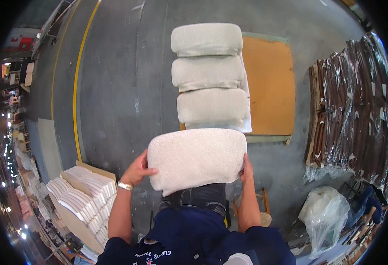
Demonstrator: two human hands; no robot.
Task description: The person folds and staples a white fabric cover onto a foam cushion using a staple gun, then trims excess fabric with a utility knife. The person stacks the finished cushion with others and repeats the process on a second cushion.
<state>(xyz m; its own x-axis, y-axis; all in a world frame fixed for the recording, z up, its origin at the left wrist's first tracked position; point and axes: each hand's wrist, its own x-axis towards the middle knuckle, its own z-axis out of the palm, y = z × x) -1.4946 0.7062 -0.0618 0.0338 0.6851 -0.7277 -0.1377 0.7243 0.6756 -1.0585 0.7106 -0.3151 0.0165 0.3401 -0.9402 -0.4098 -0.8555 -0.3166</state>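
A cream fabric-covered cushion (198, 160) with rounded upper corners is held level in front of my waist. My left hand (137, 169) grips its left edge, thumb on top and fingers underneath. At the opposite edge, my right hand (246, 169) presses the side, its fingers partly hidden. Just beyond lie three similar cushions in a row: a near one (212, 106), a middle one (207, 72) and a far one (207, 39). They rest along the left side of an orange-brown board (269, 88), with a white sheet partly under them.
On the right stands a stack of dark brown pieces wrapped in clear plastic (350, 106), with a translucent plastic bag (324, 216) nearer me. A cardboard box of white curved pieces (86, 198) sits at lower left. A yellow line (76, 88) runs along the grey floor. Beside my right forearm is a wooden stool (264, 216).
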